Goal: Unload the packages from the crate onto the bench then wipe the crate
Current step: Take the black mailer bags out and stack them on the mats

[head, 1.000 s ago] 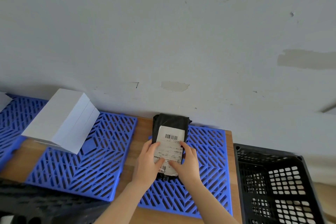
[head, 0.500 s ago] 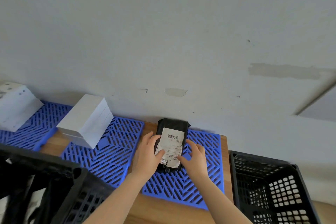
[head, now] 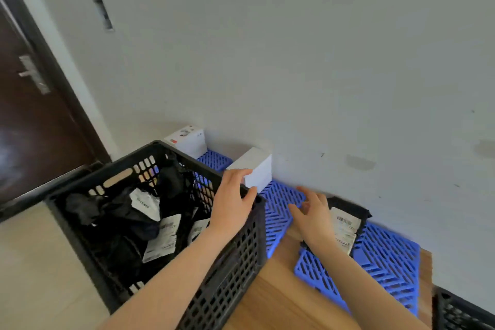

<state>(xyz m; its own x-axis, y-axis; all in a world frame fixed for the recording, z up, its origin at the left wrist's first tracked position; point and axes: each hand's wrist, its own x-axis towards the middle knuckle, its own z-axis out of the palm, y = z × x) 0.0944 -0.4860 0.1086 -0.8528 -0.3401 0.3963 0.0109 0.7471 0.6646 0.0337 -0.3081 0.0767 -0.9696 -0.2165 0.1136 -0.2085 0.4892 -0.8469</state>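
Observation:
A black slatted crate (head: 230, 270) stands at the bench's left end, holding several black packages (head: 134, 222) with white labels. My left hand (head: 233, 201) hovers over the crate's right rim, fingers relaxed, holding nothing. My right hand (head: 312, 215) is spread open above the bench, just left of a black labelled package (head: 345, 225) that lies on a blue grid mat (head: 385, 262) by the wall. The hand covers part of that package.
Two white boxes (head: 258, 173) (head: 188, 140) stand on blue mats against the wall. The wooden bench (head: 276, 297) runs to the right, where a second black crate's corner (head: 460, 313) shows. A dark door (head: 32, 104) is at the left.
Both hands let go of the labelled package on the mat and drew back to the left. My view swung left, bringing the full crate and the door into sight.

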